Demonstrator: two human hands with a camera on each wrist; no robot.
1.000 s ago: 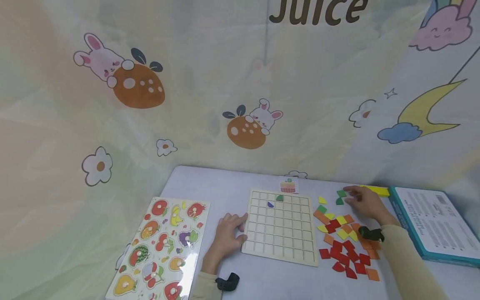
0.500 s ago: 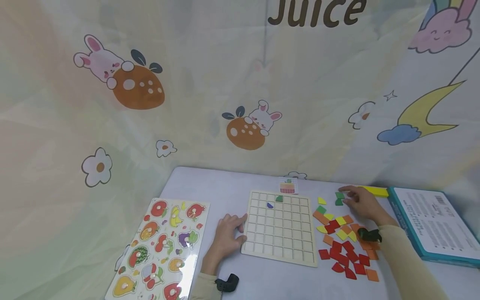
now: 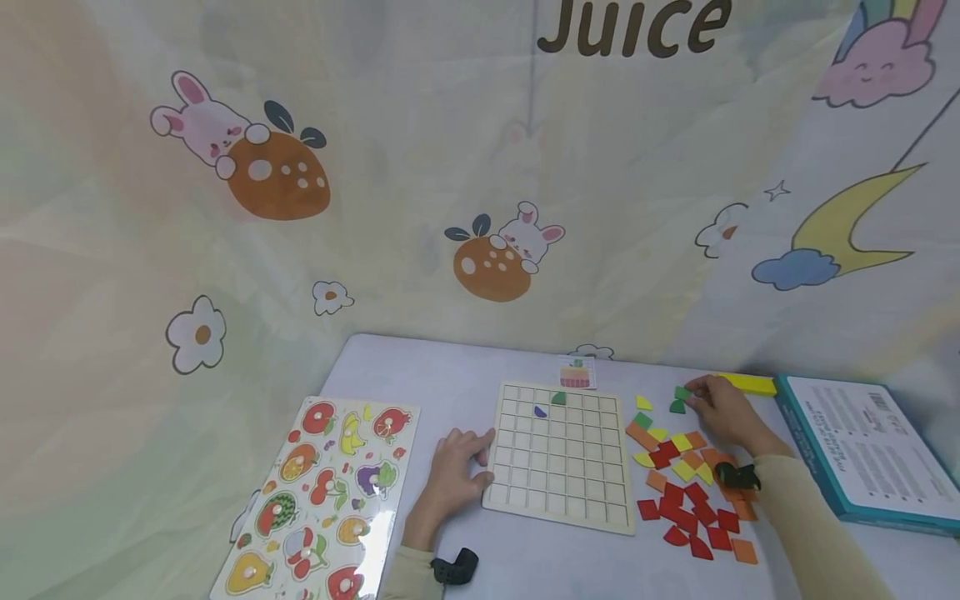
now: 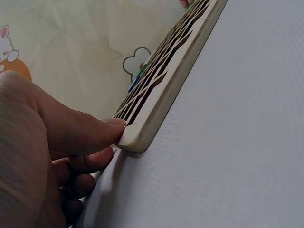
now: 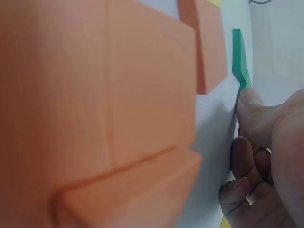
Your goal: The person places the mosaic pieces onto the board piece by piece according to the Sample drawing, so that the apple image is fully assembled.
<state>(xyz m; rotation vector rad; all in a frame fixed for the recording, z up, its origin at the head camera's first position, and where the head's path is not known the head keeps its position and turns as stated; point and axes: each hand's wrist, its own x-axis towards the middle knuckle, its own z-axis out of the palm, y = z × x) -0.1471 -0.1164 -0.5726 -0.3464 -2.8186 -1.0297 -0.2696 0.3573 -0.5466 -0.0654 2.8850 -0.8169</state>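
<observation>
My left hand (image 3: 455,467) rests at the left edge of a wooden grid board (image 3: 561,467). In the left wrist view its thumb touches the board's rim near a corner, with the other fingers curled below. A green quarter-round piece (image 3: 558,398) and a small blue piece (image 3: 540,412) lie on the grid. To the right of the board, my right hand (image 3: 727,410) pinches a green square tile (image 3: 682,392) at its right side. Another green piece (image 3: 677,407) lies just in front of that tile. The right wrist view shows the thumb against green, partly covering it.
Several red tiles (image 3: 686,521), orange tiles (image 3: 745,551) and yellow tiles (image 3: 683,470) lie loose right of the board. A picture card (image 3: 576,372) stands behind it. A fruit puzzle board (image 3: 315,500) lies left, a teal-edged box (image 3: 877,450) and a yellow strip (image 3: 750,383) right.
The right hand's fingers, spread around the green square tile half a second ago, have come together at its right side. The tile has shifted slightly right and turned. The left hand stays put.
</observation>
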